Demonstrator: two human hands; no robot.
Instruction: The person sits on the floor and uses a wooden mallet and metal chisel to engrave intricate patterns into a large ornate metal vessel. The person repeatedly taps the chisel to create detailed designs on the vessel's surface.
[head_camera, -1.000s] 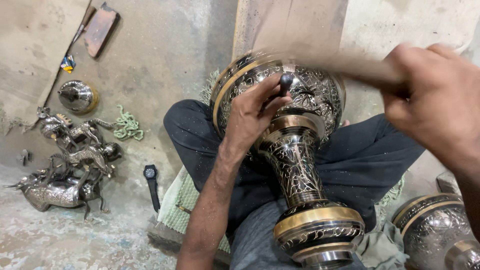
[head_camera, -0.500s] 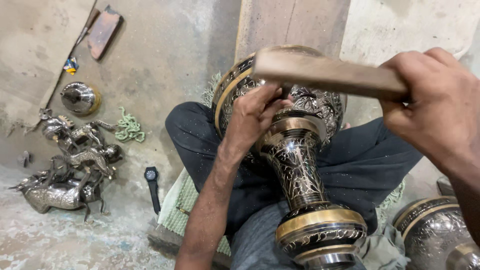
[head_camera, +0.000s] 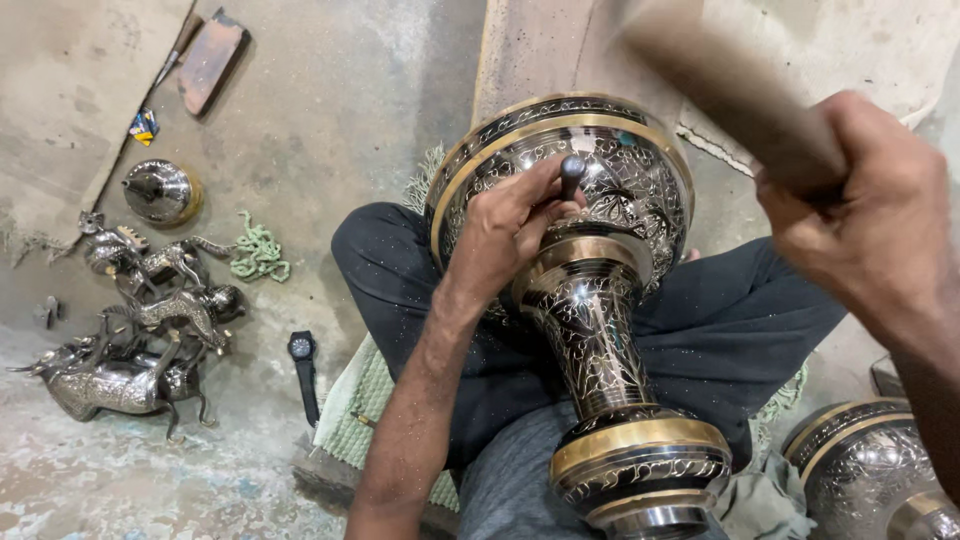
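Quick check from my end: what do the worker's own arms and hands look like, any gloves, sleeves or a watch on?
Both are bare. The left hand has no glove, ring or watch, and its forearm is uncovered to the frame edge, lightly dusted with fine specks. The right hand is also ungloved, with no sleeve showing at the wrist; it is slightly blurred, so small details cannot be made out.

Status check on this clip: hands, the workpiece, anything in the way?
Left hand pinches small metal punch against engraved brass vase. Right hand grips wooden mallet, raised, blurred. Vase lies across lap; nothing between mallet and punch.

Soft daylight; raised mallet (head_camera: 730, 95) motion-blurred
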